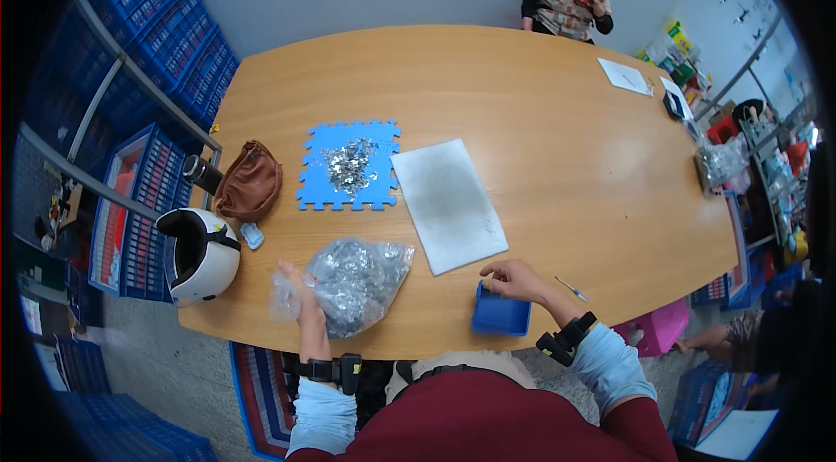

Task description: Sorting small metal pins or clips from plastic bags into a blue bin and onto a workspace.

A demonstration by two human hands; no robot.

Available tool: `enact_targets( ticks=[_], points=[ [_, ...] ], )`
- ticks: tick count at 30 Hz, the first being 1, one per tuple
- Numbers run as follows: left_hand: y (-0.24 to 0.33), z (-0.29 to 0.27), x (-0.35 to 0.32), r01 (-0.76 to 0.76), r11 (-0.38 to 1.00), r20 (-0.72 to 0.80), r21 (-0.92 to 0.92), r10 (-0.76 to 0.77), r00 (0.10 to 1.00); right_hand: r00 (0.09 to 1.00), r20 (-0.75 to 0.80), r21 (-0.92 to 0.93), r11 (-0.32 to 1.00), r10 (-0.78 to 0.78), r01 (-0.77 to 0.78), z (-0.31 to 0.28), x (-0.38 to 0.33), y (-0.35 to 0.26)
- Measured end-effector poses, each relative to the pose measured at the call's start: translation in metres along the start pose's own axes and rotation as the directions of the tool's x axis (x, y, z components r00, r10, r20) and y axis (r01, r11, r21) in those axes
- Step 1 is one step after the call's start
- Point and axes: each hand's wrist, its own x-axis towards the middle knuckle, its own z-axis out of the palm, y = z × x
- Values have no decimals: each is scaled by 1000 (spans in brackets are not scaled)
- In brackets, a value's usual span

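A clear plastic bag (355, 281) full of small shiny pieces lies on the table's near left. My left hand (305, 298) is closed on the bag's left end, where loose plastic bunches up beside the fingers. My right hand (515, 280) grips the far rim of a small blue plastic box (502, 316) close to the table's front edge. The fingers curl over its upper left corner. Further off, a pile of small silvery metal pieces (349, 167) rests on a blue foam mat (313, 193) with a jigsaw edge. A whitish rectangular pad (448, 205) lies at an angle beside it.
Along the left edge are a white helmet (216, 258), a brown leather bag (250, 181) and a dark bottle (200, 173). A pen-like tool (572, 289) lies right of the box. Someone sits beyond the far edge (566, 0). Stacked blue crates (161, 18) flank the table (592, 166).
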Motion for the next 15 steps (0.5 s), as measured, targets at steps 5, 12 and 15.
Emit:
enact_targets(
  ticks=[5,12,15],
  points=[
    [-8,-23,21,157,986,-25,-51,-159,987,999,34,132,991,-30,25,26,56,19],
    [1,-29,11,143,952,-22,271,-143,990,973,70,-29,975,-219,222,51,180,-36],
    [7,-23,3,102,964,4,247,-106,994,913,-3,-175,899,-408,401,63,263,-70]
  ],
)
